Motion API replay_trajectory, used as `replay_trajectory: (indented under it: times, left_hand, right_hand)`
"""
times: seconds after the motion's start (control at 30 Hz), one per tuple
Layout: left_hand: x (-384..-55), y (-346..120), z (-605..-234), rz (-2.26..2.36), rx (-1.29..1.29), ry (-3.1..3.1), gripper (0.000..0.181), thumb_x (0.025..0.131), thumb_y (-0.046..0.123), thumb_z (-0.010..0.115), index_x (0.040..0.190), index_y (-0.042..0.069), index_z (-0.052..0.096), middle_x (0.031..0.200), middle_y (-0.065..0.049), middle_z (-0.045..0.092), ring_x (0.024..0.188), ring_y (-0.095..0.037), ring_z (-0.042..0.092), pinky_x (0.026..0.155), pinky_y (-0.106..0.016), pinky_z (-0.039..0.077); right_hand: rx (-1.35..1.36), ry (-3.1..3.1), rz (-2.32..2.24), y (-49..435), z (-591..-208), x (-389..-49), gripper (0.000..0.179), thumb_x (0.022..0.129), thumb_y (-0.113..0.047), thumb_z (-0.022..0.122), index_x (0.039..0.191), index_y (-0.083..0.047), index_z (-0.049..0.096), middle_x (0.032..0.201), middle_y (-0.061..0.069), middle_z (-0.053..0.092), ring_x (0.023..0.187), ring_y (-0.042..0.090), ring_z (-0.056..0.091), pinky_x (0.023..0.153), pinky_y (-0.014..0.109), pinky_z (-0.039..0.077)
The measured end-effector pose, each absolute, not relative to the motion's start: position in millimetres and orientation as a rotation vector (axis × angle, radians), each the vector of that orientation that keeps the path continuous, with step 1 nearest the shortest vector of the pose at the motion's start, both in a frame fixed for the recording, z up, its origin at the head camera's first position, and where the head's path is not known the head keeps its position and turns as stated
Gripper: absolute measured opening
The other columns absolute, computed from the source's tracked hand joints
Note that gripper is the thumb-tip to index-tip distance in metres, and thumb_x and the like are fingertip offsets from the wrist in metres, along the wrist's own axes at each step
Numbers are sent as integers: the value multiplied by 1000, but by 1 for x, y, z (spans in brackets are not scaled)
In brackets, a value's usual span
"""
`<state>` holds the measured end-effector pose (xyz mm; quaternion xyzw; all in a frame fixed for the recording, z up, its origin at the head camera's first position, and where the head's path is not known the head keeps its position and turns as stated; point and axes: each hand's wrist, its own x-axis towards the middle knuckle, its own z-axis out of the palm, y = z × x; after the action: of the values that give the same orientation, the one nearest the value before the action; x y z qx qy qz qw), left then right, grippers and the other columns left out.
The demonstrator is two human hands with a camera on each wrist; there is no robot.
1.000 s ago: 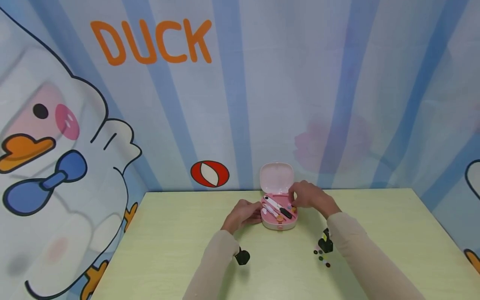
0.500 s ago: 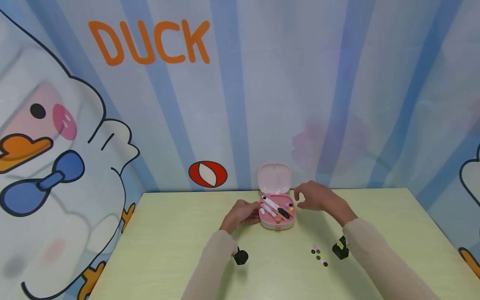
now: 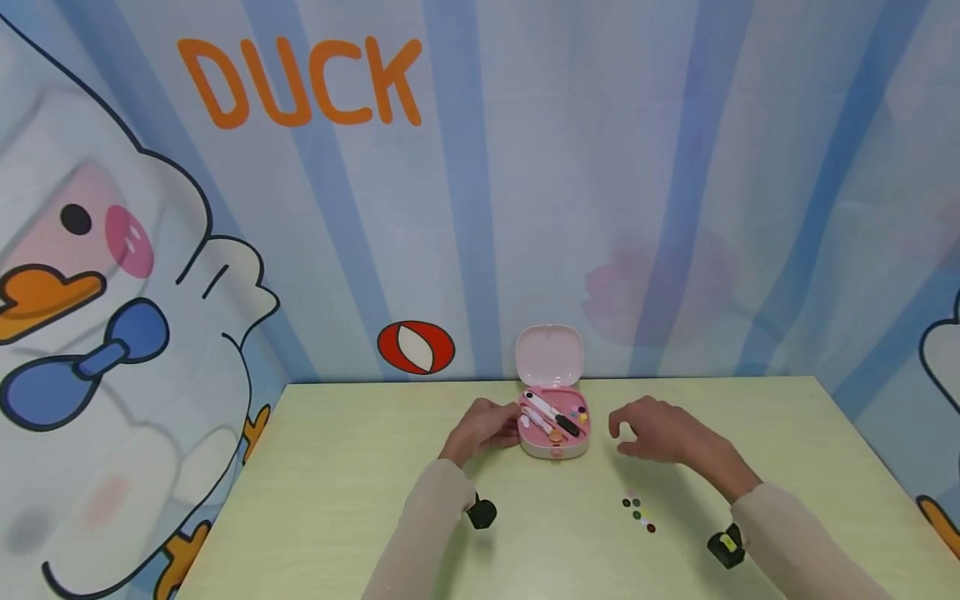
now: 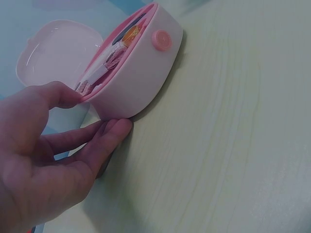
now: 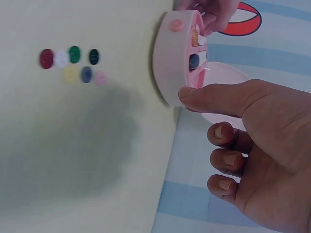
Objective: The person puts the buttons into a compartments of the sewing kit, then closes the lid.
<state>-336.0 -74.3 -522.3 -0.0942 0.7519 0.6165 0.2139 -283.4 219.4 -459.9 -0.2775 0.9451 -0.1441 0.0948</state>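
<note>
A small pink-and-white sewing box (image 3: pixel 556 452) stands at the table's back edge, its lid (image 3: pixel 550 357) raised. In its tray lie a white tool with a black end (image 3: pixel 552 412), an orange round piece and several small coloured buttons (image 3: pixel 577 412). My left hand (image 3: pixel 480 431) holds the box's left side: the left wrist view shows the thumb on the rim and fingertips against the lower wall. My right hand (image 3: pixel 663 431), fingers loosely curled and holding nothing, hovers right of the box. Several loose buttons (image 5: pixel 74 54) lie on the table: dark red, white, green, dark, yellow, grey-blue and pink.
The pale wooden table (image 3: pixel 360 500) meets a printed duck curtain (image 3: pixel 480 208) directly behind the box. Black wrist cameras hang beneath both sleeves. The loose buttons lie in front of my right hand, right of the box.
My right hand has left the right side of the box's tray, moving right and toward me. More buttons on the table now show. My left hand stays at the box.
</note>
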Motion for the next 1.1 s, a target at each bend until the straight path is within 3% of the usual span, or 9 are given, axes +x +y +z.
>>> replay_trajectory:
  times: [0.2,0.37,0.5,0.83,1.1]
  left_hand:
    - [-338,-75,-524,1720,-257,2079,28,100,23,65,112,-3,68,95,-12,73,82,-18,70,81,-30,63]
    - [-337,-76,-525,1728,-263,2077,28,99,22,66,111,-3,69,94,-11,74,80,-17,70,79,-30,63]
    - [-337,-75,-526,1722,-266,2080,29,99,23,66,111,-3,70,93,-11,74,79,-16,69,78,-29,63]
    - [-336,-74,-526,1715,-275,2090,29,99,23,66,113,-3,68,94,-11,73,81,-17,69,78,-29,63]
    - [-337,-74,-525,1733,-271,2078,29,98,22,66,111,-3,70,93,-11,74,80,-16,70,80,-31,63]
  right_hand:
    - [-846,2753,-499,231,-478,-269,11,91,-11,78,101,-14,75,84,-6,61,68,10,45,55,28,41]
    - [-912,2722,-563,241,-497,-264,13,91,-11,78,103,-14,79,100,-4,73,76,6,53,64,30,50]
    - [-970,2698,-620,245,-512,-259,15,93,-14,77,107,-13,81,105,-3,76,78,2,54,67,27,50]
    - [-1000,2673,-771,246,-526,-248,13,94,-11,75,105,-14,82,95,-11,73,83,1,61,65,24,53]
    - [-993,2711,-723,244,-527,-246,12,92,-8,76,101,-15,82,91,-16,69,78,-1,55,62,23,50]
